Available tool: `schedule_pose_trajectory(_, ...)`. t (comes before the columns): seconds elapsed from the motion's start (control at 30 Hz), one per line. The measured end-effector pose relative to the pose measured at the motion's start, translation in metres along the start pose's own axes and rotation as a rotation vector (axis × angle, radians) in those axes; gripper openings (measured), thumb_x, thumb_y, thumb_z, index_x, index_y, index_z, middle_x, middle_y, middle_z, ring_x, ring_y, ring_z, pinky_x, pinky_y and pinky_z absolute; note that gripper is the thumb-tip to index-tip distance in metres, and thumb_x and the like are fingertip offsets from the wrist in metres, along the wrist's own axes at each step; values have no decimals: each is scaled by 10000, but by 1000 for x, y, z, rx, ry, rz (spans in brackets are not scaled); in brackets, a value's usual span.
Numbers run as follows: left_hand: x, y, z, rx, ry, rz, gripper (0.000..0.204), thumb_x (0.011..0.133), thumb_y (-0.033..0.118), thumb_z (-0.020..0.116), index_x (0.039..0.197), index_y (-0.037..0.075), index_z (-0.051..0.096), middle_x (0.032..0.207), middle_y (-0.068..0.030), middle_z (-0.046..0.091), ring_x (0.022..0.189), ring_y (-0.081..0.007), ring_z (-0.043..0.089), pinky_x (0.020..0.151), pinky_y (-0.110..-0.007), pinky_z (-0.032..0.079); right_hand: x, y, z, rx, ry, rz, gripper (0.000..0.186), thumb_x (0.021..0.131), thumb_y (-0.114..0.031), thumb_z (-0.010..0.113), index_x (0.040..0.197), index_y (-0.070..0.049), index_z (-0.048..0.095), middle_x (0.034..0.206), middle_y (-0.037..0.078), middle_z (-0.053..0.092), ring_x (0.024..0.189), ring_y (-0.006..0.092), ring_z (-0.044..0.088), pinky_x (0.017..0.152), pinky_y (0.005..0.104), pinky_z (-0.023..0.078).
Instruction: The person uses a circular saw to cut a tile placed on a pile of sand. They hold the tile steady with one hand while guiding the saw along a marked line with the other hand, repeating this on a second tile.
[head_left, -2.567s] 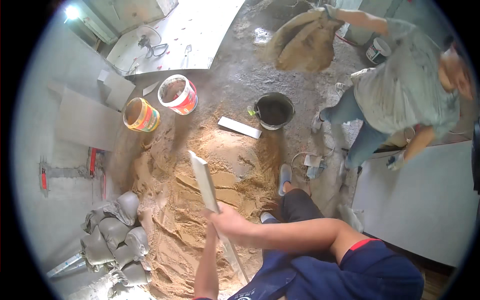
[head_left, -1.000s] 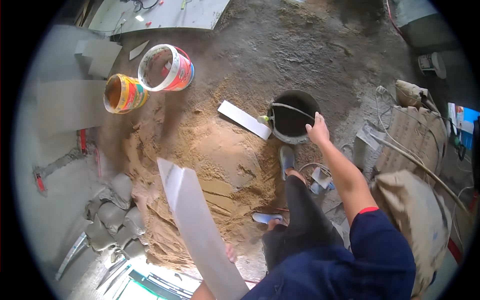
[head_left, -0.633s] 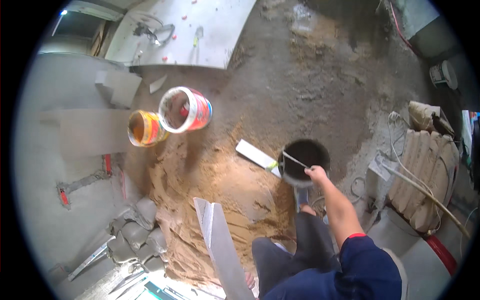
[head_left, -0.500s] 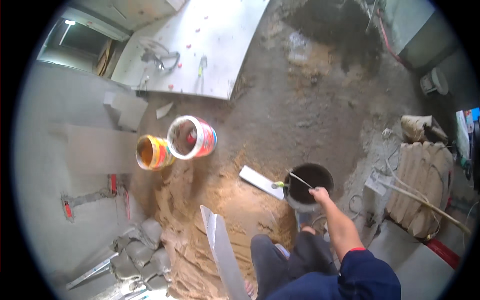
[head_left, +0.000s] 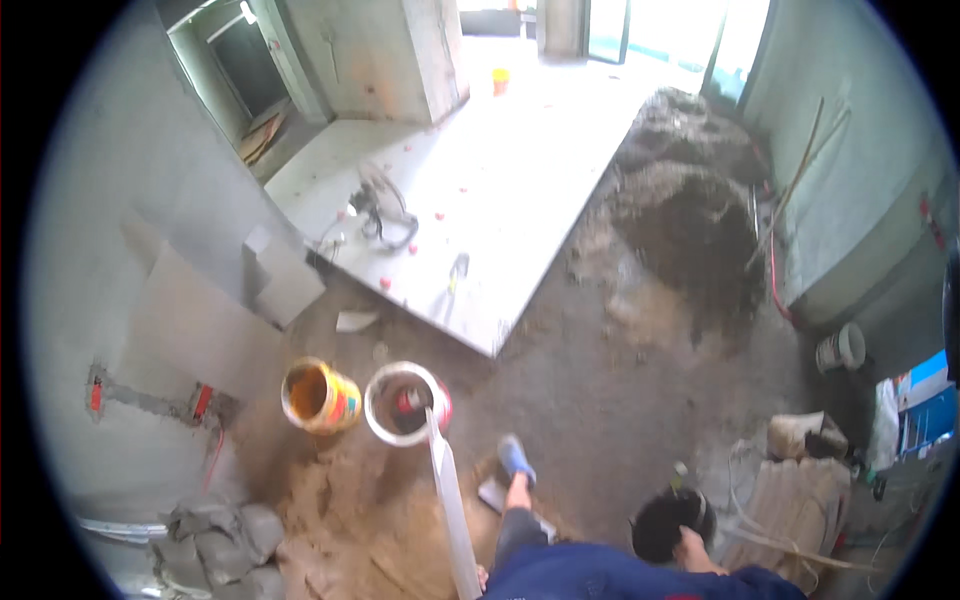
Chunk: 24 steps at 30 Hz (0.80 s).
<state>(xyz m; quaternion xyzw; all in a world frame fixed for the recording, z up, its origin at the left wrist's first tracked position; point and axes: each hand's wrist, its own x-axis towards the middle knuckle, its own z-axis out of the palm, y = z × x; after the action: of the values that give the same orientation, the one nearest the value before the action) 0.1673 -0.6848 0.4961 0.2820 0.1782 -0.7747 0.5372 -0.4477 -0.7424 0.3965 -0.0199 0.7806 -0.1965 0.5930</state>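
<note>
My right hand (head_left: 692, 548) is closed on the handle of a black bucket (head_left: 648, 530) at the lower right. Something with a pale green handle (head_left: 677, 476) stands up at the bucket's far rim. At the lower edge, my left hand (head_left: 482, 577) is mostly hidden. Its visible fingers are closed on a long pale flat bar (head_left: 452, 500) that points forward. The bar's far tip overlaps the rim of a white-and-red bucket (head_left: 372, 410) in the picture; I cannot tell whether they touch. Left of that bucket stands a yellow bucket (head_left: 345, 400).
White floor tiles (head_left: 520, 220) with red pieces, a tangled hose or cable (head_left: 385, 210) and a trowel (head_left: 457, 272) lie ahead. Damp sand (head_left: 350, 510) covers the near left. Grey bags (head_left: 215, 545) line the left wall. A sand heap (head_left: 690, 225) is at the far right.
My view has tilted up and moved forward. The black bucket has moved right along with my right hand. One slippered foot now stands farther ahead, beside the white strip on the floor.
</note>
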Motion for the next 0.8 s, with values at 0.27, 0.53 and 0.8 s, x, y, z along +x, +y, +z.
schedule_pose_trajectory(0.27, 162, 169, 104, 70, -70, -110, 283, 951, 313, 604, 878, 42, 569, 870, -115, 608, 853, -275, 607, 788, -394, 525, -71, -153, 83, 361, 493, 29, 321, 916, -310, 608, 1148, -89, 632, 941, 135, 666, 671, 313, 605, 615, 461, 496)
schedule_pose_trajectory(0.53, 281, 282, 187, 121, -73, -189, 278, 950, 306, 606, 885, 38, 572, 887, -123, 617, 864, -281, 614, 795, -395, 527, -41, -284, 181, 533, 384, 66, 332, 894, -272, 627, 1183, -109, 627, 971, 129, 669, 675, 293, 601, 602, 424, 506)
schedule_pose_trajectory(0.8, 406, 349, 270, 92, -107, -162, 273, 949, 300, 608, 893, 35, 575, 904, -131, 626, 875, -287, 622, 802, -396, 529, 109, -417, 245, 640, -106, 118, 282, 869, -243, 642, 1121, -123, 599, 913, 111, 626, 658, 265, 575, 591, 397, 500)
